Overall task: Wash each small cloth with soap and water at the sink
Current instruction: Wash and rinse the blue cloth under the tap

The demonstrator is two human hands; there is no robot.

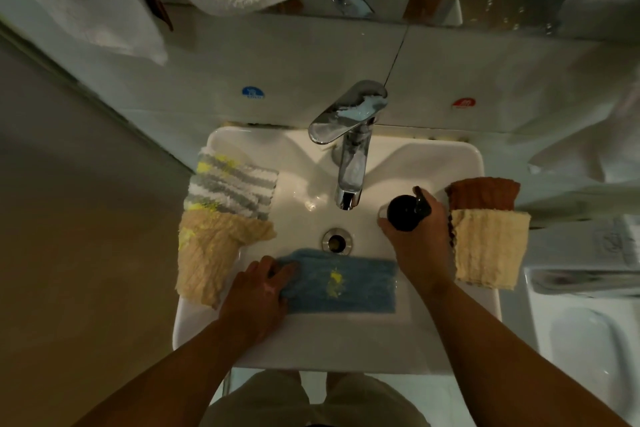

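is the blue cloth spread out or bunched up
Spread out: the blue cloth lies flat as a rectangle in the near part of the sink, with the left hand holding its left end.

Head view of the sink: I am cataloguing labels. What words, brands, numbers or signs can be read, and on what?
No text is legible.
Round blue sticker on the white wall tiles: white print, too blurred to read.
Round red sticker on the same tiles: also too blurred.
Black pump bottle in the right hand: no label shows.
Pale printed sheet at the right edge: marks too faint to read.
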